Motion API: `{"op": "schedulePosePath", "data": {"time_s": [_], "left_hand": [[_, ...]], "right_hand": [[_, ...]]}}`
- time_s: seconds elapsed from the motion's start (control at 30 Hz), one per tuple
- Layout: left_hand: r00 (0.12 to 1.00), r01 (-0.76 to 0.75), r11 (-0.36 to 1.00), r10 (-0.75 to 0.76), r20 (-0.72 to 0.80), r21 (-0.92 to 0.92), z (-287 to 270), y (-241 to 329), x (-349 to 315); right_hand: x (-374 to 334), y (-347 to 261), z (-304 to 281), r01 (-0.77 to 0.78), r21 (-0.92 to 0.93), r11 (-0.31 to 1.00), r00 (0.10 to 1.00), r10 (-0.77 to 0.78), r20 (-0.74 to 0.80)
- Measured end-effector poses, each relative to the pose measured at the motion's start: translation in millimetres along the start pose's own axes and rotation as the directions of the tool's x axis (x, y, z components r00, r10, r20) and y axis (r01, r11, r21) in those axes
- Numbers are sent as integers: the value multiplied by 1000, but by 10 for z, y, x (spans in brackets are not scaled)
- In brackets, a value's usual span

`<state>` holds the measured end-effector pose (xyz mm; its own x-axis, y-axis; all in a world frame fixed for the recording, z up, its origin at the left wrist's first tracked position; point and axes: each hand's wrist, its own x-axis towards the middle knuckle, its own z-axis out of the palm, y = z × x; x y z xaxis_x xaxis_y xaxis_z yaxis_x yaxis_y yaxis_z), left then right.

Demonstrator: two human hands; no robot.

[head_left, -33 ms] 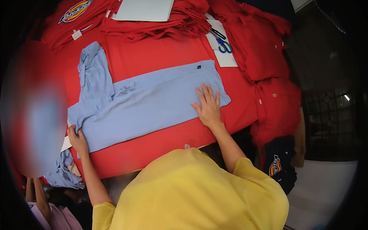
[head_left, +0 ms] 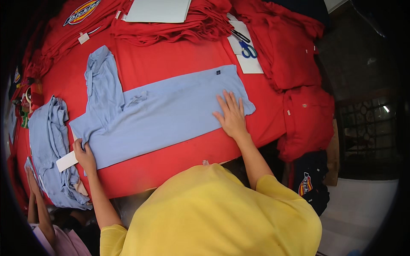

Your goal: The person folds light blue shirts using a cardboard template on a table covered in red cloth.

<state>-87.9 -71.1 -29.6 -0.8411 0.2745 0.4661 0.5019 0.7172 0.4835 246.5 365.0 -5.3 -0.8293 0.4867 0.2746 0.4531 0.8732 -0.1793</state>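
A light blue shirt [head_left: 166, 115] lies spread on the red cloth, folded lengthwise, with one sleeve [head_left: 102, 77] pointing away from me. My right hand [head_left: 232, 117] rests flat on its right end, fingers spread. At the left end my left hand [head_left: 85, 158] has its fingers closed on the shirt's near edge. A white card [head_left: 67, 161] sticks out to the left from under that hand; how much of it the shirt covers is hidden. A small dark label [head_left: 218, 72] shows near the shirt's far right corner.
Rumpled light blue garments [head_left: 49, 141] lie at the left, beside another person's hands [head_left: 33, 183]. Red garments [head_left: 171, 32] are piled along the back, under a white sheet [head_left: 158, 10]. Blue-handled scissors [head_left: 248, 50] rest on white cards [head_left: 251, 65]. Folded red garments [head_left: 307, 115] line the right.
The blurred patch over the left side is gone, so the blue garments and more of the white card show. My hands keep nearly the same places on the shirt.
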Motion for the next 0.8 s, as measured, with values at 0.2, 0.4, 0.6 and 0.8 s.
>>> {"op": "schedulePosePath", "data": {"time_s": [0.2, 0.4, 0.6, 0.8], "left_hand": [[999, -25, 999, 24, -32, -29, 13, -36, -8], [999, -30, 997, 27, -40, -77, 62, -60, 32], [997, 70, 982, -73, -6, -177, -111, 185, 20], [997, 48, 977, -58, -44, -206, -127, 249, 13]], "right_hand": [[21, 189, -132, -165, -224, 960, 976, 192, 103], [269, 150, -201, -339, -107, 935, 940, 341, 6], [1737, -1109, -225, 307, 518, 798, 923, -383, 43], [3343, -2686, 674, 737, 277, 617, 647, -762, -25]]}}
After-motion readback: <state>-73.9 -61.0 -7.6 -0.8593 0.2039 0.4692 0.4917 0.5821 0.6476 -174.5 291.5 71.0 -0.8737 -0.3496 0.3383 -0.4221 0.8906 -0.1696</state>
